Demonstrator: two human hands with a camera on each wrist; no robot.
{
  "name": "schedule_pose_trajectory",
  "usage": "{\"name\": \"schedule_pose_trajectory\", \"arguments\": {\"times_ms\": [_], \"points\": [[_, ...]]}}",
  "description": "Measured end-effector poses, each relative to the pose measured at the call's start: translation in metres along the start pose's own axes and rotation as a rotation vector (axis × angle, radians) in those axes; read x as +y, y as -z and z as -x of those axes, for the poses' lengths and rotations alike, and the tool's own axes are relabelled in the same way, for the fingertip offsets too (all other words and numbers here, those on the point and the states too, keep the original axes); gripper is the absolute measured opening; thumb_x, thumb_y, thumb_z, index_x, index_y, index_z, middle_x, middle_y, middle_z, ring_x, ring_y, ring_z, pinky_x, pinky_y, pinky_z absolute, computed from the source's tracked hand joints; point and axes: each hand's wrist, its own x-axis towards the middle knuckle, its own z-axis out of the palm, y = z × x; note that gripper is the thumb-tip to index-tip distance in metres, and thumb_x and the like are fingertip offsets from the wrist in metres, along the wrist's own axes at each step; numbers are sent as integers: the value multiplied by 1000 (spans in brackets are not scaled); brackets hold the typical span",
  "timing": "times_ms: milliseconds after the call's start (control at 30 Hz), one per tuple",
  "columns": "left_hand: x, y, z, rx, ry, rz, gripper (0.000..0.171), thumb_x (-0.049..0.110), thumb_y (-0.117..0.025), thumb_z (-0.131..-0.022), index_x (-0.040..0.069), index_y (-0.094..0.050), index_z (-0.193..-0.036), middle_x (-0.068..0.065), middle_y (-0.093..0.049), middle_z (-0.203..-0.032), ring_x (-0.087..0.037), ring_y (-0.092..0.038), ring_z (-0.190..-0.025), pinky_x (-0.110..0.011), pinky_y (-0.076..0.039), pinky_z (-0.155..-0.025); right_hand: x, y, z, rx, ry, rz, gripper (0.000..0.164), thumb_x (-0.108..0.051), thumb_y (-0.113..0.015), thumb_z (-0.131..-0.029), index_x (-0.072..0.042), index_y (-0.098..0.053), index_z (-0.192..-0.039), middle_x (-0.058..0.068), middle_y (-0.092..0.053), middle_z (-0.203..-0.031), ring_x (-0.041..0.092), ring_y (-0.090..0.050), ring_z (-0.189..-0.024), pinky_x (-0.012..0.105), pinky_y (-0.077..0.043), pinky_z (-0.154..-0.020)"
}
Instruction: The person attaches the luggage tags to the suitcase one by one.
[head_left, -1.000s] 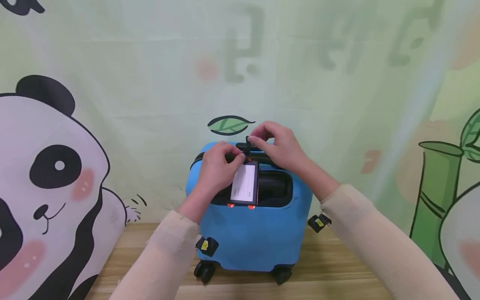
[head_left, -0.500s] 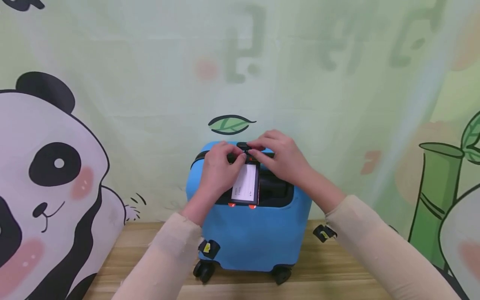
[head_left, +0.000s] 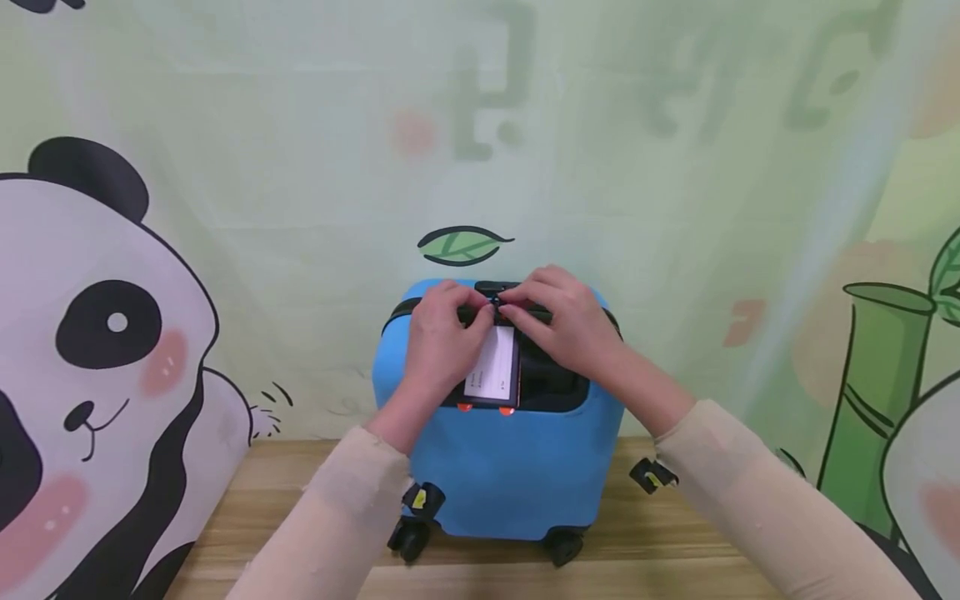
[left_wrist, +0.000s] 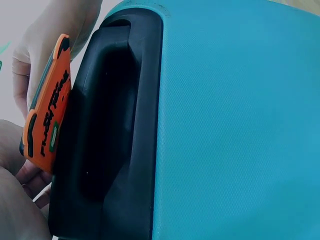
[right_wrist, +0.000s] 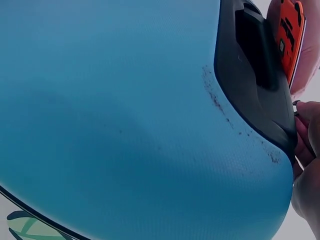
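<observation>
A small blue suitcase (head_left: 517, 475) with a black recessed handle (left_wrist: 107, 115) stands upright on its wheels. Over the handle area lies a luggage tag (head_left: 491, 368), a white card in a dark frame; the left wrist view shows its orange back (left_wrist: 52, 105) with black lettering. At the tag's top end my left hand (head_left: 442, 333) pinches the thin black strap (head_left: 494, 303) between thumb and index finger. From the other side my right hand (head_left: 566, 321) pinches the strap as well, fingertips close to the left ones. The fingers hide most of the strap.
A wooden surface (head_left: 300, 475) carries the suitcase. Right behind it hangs a pale green backdrop (head_left: 322, 192) printed with a panda, a leaf and bamboo. Black wrist-worn devices, one being the left device (head_left: 424, 500), sit below both sleeves.
My right hand has come down and toward the left hand, from holding the strap end raised to pinching close by the left fingertips. The left hand has barely moved.
</observation>
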Motion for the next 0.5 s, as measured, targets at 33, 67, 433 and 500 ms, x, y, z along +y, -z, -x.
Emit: {"name": "schedule_pose_trajectory", "arguments": {"times_ms": [33,67,433,500], "points": [[0,-1,0,5,-4,2,14,17,-75,-101,3,-79,-102,-12,-71,-111,-30,-63,-108,-44,-57,-91,0,0,1,2,3,4,15,-8,-81,-95,0,-81,-109,13,-71,-95,30,-65,-93,44,-58,-79],[1,-1,1,8,-6,7,14,16,-75,-101,3,-79,-102,-12,-72,-111,-30,-63,-108,-44,-57,-91,0,0,1,4,5,5,15,-7,-81,-96,-1,-81,-108,13,-71,-95,30,-65,-92,44,-58,-79],[1,-5,2,37,-37,23,13,14,-76,-100,1,-80,-101,-13,-73,-109,-31,-65,-108,-45,-57,-92,0,6,1,-25,-17,-13,19,-7,-78,-98,0,-81,-115,14,-73,-101,30,-66,-96,44,-59,-82],[0,-4,2,38,-38,27,13,14,-76,-100,1,-80,-101,-13,-73,-109,-32,-65,-108,-45,-58,-92,1,7,-1,-38,-28,-23,19,-8,-77,-98,0,-82,-114,14,-74,-101,29,-67,-97,44,-59,-82]]}}
